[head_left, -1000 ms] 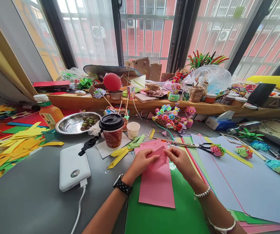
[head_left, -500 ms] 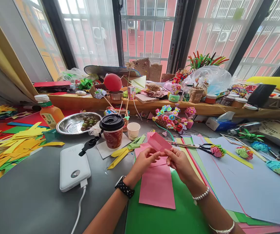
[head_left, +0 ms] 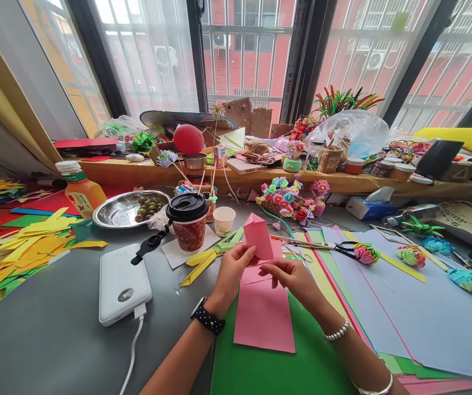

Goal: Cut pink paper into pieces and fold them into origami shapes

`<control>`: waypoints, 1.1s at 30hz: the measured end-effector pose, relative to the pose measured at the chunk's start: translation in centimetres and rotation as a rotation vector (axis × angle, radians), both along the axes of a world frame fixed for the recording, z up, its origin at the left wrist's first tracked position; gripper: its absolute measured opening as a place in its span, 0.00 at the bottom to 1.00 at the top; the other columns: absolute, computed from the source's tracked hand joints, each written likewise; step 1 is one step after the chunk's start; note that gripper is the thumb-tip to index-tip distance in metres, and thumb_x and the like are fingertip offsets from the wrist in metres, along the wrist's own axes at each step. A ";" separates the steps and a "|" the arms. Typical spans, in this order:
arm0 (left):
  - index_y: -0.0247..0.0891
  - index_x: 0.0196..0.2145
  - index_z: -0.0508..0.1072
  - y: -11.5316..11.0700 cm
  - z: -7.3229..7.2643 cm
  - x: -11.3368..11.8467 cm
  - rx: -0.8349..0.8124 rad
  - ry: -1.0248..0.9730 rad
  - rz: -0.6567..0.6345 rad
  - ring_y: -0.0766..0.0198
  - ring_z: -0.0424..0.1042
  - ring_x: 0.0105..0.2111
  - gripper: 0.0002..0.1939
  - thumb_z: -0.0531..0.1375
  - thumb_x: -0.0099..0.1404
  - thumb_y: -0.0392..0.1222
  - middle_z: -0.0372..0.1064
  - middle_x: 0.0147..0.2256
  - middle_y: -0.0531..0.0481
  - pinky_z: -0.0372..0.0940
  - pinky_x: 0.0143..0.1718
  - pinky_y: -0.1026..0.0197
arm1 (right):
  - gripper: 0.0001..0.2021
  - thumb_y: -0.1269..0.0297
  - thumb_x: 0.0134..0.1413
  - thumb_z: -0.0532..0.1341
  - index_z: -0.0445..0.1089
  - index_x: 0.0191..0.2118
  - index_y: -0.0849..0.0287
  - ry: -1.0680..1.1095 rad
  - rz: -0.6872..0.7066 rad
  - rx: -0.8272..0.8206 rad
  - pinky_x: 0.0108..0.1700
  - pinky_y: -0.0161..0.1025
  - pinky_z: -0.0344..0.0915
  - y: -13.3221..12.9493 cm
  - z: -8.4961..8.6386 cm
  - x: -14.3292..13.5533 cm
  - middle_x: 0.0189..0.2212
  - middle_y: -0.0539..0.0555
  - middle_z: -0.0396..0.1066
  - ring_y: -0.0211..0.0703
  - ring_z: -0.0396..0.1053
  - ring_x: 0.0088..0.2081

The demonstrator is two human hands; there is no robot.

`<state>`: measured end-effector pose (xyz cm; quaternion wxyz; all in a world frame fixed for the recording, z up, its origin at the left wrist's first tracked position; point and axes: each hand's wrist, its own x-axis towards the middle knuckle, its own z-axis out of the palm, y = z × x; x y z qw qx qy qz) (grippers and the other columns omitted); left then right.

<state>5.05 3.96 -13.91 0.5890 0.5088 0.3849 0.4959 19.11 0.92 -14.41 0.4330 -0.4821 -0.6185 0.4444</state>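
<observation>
A folded piece of pink paper (head_left: 258, 235) is held up between my two hands, over the middle of the work area. My left hand (head_left: 235, 270) pinches its lower left side, thumb in front. At the lower right edge, my right hand (head_left: 287, 273) has thumb and forefinger closed on the paper. Beneath them a flat pink sheet (head_left: 264, 323) lies on a green sheet (head_left: 314, 356). Yellow folded strips (head_left: 200, 266) and light green strips (head_left: 231, 241) rest to the left of the hands. Black-handled scissors (head_left: 338, 248) lie to the right.
On the left stand a white power bank (head_left: 124, 285) with its cable, a lidded coffee cup (head_left: 187, 222), a paper cup (head_left: 224, 220) and a steel plate (head_left: 108, 217) of green fruit. White sheets (head_left: 417, 307) and folded paper pieces (head_left: 366, 253) lie right. A crowded windowsill (head_left: 149, 174) runs behind.
The folded pink paper has turned more upright. My right hand has shifted slightly down and left along its lower edge, while my left hand keeps its pinch.
</observation>
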 end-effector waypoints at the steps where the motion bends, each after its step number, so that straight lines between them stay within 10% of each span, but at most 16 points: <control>1: 0.33 0.26 0.69 0.0 0.0 0.0 -0.005 0.004 0.037 0.66 0.66 0.26 0.12 0.58 0.51 0.46 0.66 0.23 0.51 0.62 0.33 0.63 | 0.11 0.59 0.48 0.56 0.70 0.32 0.59 -0.037 -0.032 0.051 0.23 0.32 0.59 0.0 -0.2 0.0 0.26 0.52 0.71 0.35 0.64 0.20; 8: 0.31 0.31 0.69 0.1 0.1 -0.1 0.054 0.070 0.046 0.67 0.64 0.26 0.11 0.57 0.52 0.43 0.65 0.25 0.52 0.60 0.30 0.66 | 0.14 0.70 0.53 0.48 0.62 0.45 0.54 -0.266 -0.219 0.517 0.32 0.36 0.64 -0.2 -0.6 0.3 0.43 0.55 0.64 0.39 0.66 0.33; 17: 0.33 0.36 0.65 0.2 -0.2 -0.1 0.060 0.087 -0.051 0.65 0.67 0.28 0.14 0.58 0.52 0.40 0.66 0.26 0.51 0.62 0.33 0.61 | 0.09 0.73 0.51 0.52 0.68 0.35 0.57 -0.434 -0.177 0.688 0.32 0.35 0.63 0.1 -1.0 0.6 0.30 0.54 0.70 0.40 0.66 0.32; 33: 0.32 0.43 0.59 0.2 -0.2 0.1 0.016 0.078 -0.086 0.67 0.66 0.24 0.24 0.61 0.48 0.38 0.65 0.21 0.54 0.62 0.27 0.64 | 0.05 0.66 0.48 0.57 0.70 0.30 0.58 -0.215 -0.039 0.366 0.29 0.34 0.66 0.6 -0.2 2.3 0.26 0.52 0.71 0.38 0.68 0.27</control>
